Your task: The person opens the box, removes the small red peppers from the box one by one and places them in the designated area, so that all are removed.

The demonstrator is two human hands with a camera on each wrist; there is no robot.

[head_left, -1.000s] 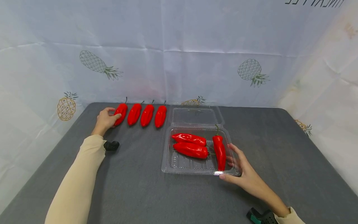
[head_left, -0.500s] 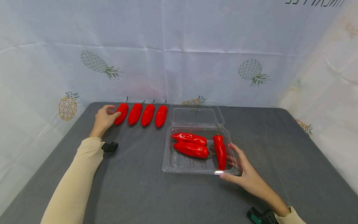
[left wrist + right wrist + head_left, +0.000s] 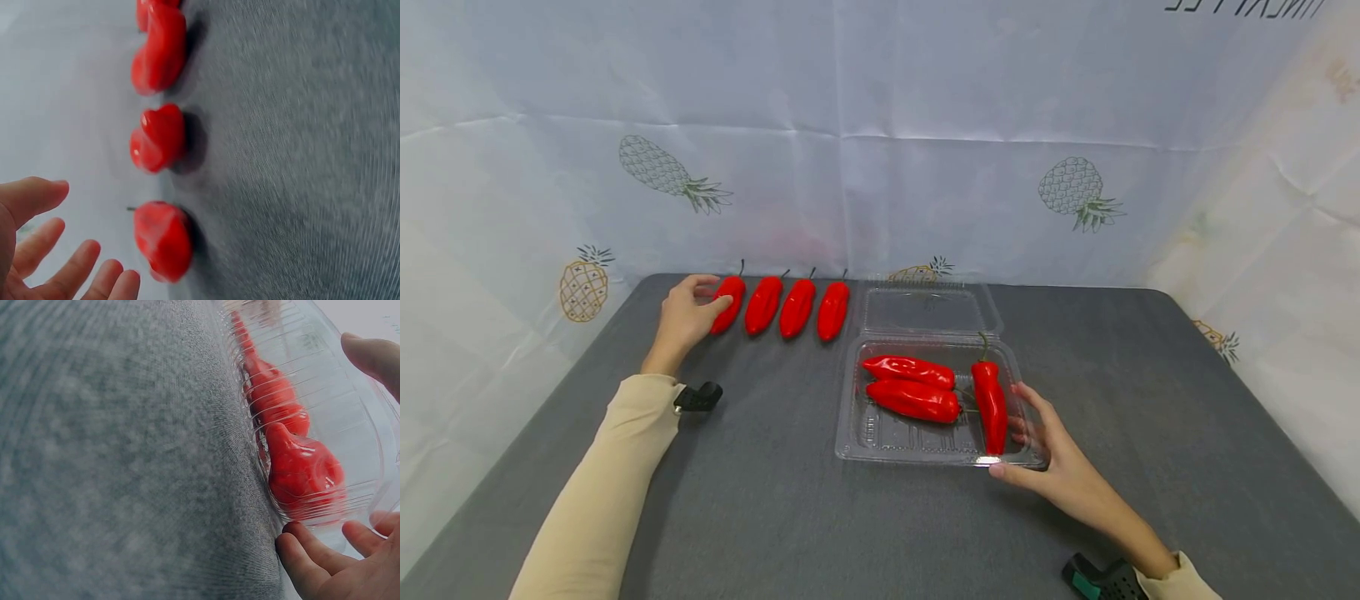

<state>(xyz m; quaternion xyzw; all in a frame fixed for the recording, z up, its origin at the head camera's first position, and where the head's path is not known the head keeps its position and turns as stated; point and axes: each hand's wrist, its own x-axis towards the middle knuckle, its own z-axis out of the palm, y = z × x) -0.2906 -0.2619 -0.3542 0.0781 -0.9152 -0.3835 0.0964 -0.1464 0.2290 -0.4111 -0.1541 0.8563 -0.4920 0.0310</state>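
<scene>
At the table's back left, my left hand (image 3: 683,321) reaches to the leftmost red chili pepper (image 3: 733,292) of a row. The left wrist view has its fingers spread and a gap between them and the nearest pepper (image 3: 164,240). My right hand (image 3: 1063,471) grips the front right corner of a clear plastic clamshell container (image 3: 847,433), thumb at the front rim and fingers along the right wall. Inside the container, two peppers (image 3: 913,400) lie crosswise on the left, and another pepper (image 3: 989,404) points front to back on the right.
Three more red peppers (image 3: 797,308) continue the row, stems toward the back. The container's lid (image 3: 928,310) lies folded open behind it. Grey cloth covers the table (image 3: 760,500), and a white pineapple-print curtain (image 3: 880,92) hangs right behind its back edge.
My left hand shifts slightly left, then back right and a little farther away, beside the leftmost pepper. The peppers stay put, and my right hand keeps its place on the container.
</scene>
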